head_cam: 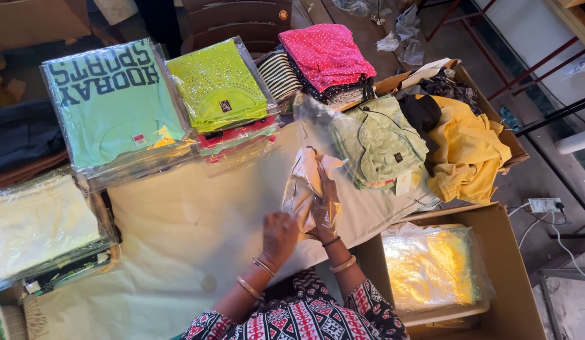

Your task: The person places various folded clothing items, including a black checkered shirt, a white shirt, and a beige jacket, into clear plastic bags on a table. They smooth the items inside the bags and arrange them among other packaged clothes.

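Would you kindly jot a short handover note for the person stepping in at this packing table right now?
Left hand lies flat on the clear plastic bag. Right hand has its grip on the same bag, which holds a pale folded garment.
Done: bagged shirts stacked along the table's far and left edges; bagged yellow items in the cardboard box.
Left: unbagged green garment pile and yellow clothes.

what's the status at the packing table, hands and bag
Left hand flat on the clear plastic bag. Right hand gripping the same bag, pale folded garment partly inside. Green folded shirts close on the right, not touching.
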